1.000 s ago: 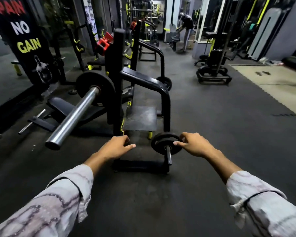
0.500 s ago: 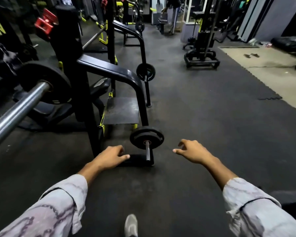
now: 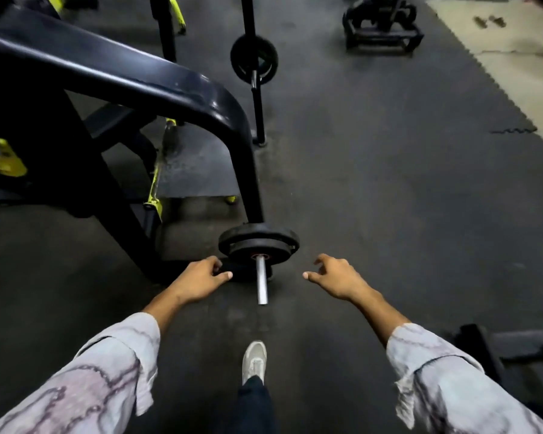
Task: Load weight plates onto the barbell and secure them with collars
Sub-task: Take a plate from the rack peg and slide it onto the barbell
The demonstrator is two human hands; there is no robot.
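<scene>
A small black weight plate [image 3: 259,241] sits on a short steel storage peg [image 3: 261,281] at the foot of the black bench rack. My left hand [image 3: 199,278] hovers just left of the peg, fingers loosely curled, holding nothing. My right hand [image 3: 336,278] is spread open to the right of the plate, a short gap away from it. A second small plate [image 3: 254,60] hangs on another peg farther back. The barbell is out of view.
The curved black frame tube [image 3: 157,86] of the bench rack arches over the left side, with a footplate [image 3: 198,166] beneath it. A machine base [image 3: 383,29] stands at the far right. My grey shoe [image 3: 254,360] is on the rubber floor below the peg.
The view has dropped and moved closer to the low peg. The barbell has slid out of frame at the left. Both hands have stayed empty on either side of the plate.
</scene>
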